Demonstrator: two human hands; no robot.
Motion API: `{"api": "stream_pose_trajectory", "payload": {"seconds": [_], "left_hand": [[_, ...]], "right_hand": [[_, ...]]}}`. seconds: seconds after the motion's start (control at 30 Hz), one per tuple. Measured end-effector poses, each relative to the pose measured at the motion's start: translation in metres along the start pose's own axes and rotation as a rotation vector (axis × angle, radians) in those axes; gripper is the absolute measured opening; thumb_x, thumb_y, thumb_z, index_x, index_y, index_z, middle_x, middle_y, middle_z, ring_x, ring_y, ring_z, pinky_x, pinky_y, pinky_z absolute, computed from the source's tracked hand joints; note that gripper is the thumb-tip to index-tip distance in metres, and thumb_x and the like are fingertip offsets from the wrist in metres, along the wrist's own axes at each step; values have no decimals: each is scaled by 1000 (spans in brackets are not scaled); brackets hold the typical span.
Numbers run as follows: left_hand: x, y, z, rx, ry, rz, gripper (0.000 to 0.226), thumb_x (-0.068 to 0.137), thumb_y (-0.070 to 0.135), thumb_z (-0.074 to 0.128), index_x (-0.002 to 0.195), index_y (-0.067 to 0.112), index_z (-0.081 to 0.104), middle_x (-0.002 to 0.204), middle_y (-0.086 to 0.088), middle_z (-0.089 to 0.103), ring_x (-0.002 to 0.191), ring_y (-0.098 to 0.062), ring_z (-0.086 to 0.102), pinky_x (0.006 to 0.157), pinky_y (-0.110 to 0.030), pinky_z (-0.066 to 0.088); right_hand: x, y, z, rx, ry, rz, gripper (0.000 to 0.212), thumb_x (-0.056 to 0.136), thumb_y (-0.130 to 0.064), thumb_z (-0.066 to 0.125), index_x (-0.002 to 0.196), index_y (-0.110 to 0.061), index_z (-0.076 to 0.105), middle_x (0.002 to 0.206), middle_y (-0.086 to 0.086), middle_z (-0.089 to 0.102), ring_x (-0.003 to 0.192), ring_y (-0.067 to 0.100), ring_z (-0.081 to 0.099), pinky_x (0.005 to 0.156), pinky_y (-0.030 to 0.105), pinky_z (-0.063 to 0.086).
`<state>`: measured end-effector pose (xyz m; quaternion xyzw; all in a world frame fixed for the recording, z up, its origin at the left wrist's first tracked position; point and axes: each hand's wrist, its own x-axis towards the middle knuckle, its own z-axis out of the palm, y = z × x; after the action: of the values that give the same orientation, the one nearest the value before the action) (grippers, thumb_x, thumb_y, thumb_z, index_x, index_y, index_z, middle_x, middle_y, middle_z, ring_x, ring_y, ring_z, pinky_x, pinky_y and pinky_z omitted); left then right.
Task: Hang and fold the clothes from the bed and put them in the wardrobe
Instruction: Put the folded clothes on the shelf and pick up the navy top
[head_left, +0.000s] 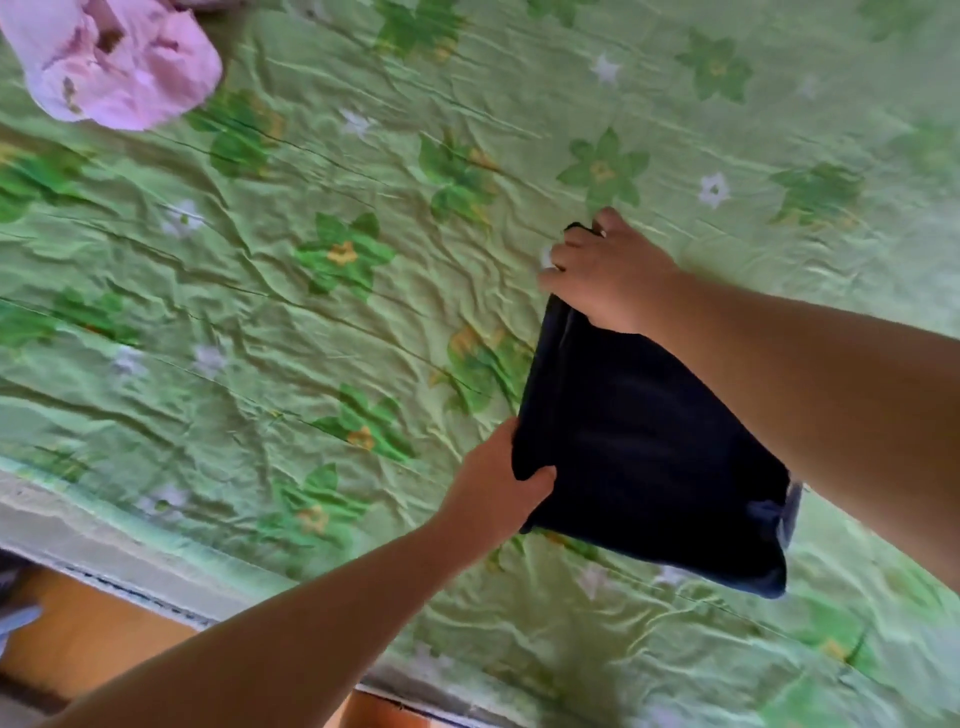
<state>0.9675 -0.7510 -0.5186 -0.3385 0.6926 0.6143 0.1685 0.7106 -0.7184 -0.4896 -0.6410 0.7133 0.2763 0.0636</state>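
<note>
A person's two bare hands hold a folded dark navy garment (649, 452) over a bed, both arms reaching in from the lower edge and the right side of the head view. The left hand (498, 486) grips the garment's near left corner, its thumb (537, 475) pressed on top of the cloth and the other fingers tucked out of sight beneath. The right hand (608, 275) clamps the far edge, fingers curled over bunched fabric, with a small black fold showing above the knuckles. Between the two grips the garment forms a flat, roughly rectangular panel of smooth, matte cloth with a thick rolled fold along its left side; a paler grey-blue patch (776, 514) shows at its right corner. Whether the panel rests on the bedding or hangs just above it cannot be told. The bed sheet (363, 322) is light green, heavily creased, and printed with darker green flowers with yellow centres and small white blooms. A crumpled pink garment (119, 62), soft and lumpy with a few dark marks, lies on the sheet at the far left corner of the view, well apart from the hands. The mattress edge (130, 551) runs pale along the lower left, and beyond it lies an orange-brown wooden floor (104, 639).
</note>
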Motion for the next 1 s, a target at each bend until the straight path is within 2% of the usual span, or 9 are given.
{"api": "stream_pose_trajectory", "payload": {"seconds": [0.1, 0.17, 0.33, 0.43, 0.5, 0.63, 0.77, 0.83, 1.0], "left_hand": [[-5, 26, 58, 93, -39, 70, 63, 90, 33, 67, 146, 21, 40, 124, 3, 62, 106, -14, 65, 88, -35, 58], [-6, 40, 100, 147, -72, 85, 70, 91, 34, 66, 150, 21, 33, 128, 1, 60, 107, -16, 64, 90, -36, 56], [3, 48, 204, 293, -181, 94, 44, 89, 29, 67, 124, 19, 41, 111, -3, 58, 97, -24, 63, 85, -42, 56], [8, 37, 248, 392, -223, 68, 41, 91, 25, 65, 123, 16, 41, 114, -6, 52, 104, -26, 58, 90, -40, 51], [10, 31, 263, 438, -218, 63, 46, 91, 25, 66, 129, 15, 40, 120, -7, 51, 108, -27, 57, 92, -38, 48], [7, 29, 270, 496, -218, 75, 57, 92, 26, 65, 141, 18, 35, 129, -5, 46, 114, -25, 55, 96, -36, 47], [-1, 36, 274, 509, -183, 107, 60, 92, 29, 63, 143, 19, 34, 131, -3, 41, 111, -24, 55, 93, -35, 48], [-8, 38, 282, 512, -176, 133, 63, 94, 31, 61, 147, 20, 31, 132, -1, 36, 106, -24, 56, 91, -34, 48], [-8, 22, 296, 562, -288, 103, 79, 95, 44, 59, 158, 24, 15, 133, -2, 28, 106, -21, 54, 93, -30, 48]], "right_hand": [[-58, 24, 21, -20, 41, 57, 37, 88, -13, 62, 124, -14, 57, 117, 8, 59, 113, 31, 53, 96, 46, 40], [-97, 37, 41, -6, 24, 108, 39, 87, -11, 63, 125, -13, 56, 118, 11, 58, 114, 33, 52, 96, 46, 41], [-181, 54, 123, 10, -4, 239, 46, 82, -3, 68, 125, -11, 54, 115, 16, 53, 109, 36, 49, 94, 47, 41], [-206, 45, 169, 63, -152, 286, 52, 87, -10, 66, 133, -18, 45, 128, 15, 45, 120, 34, 42, 100, 45, 40], [-216, 37, 188, 122, -202, 314, 51, 89, -14, 64, 135, -21, 43, 129, 12, 44, 122, 33, 41, 101, 46, 40], [-231, 35, 205, 147, -145, 370, 50, 84, -10, 69, 129, -19, 53, 119, 12, 50, 109, 34, 48, 89, 46, 44], [-236, 40, 205, 185, -79, 382, 54, 76, -2, 70, 125, -13, 52, 114, 14, 51, 103, 35, 51, 85, 47, 45], [-240, 43, 205, 207, -93, 429, 58, 77, -4, 69, 129, -15, 45, 120, 13, 47, 109, 34, 48, 88, 45, 44], [-239, 34, 214, 237, -318, 495, 62, 90, -12, 60, 143, -23, 29, 141, 16, 31, 131, 36, 33, 107, 52, 34]]}}
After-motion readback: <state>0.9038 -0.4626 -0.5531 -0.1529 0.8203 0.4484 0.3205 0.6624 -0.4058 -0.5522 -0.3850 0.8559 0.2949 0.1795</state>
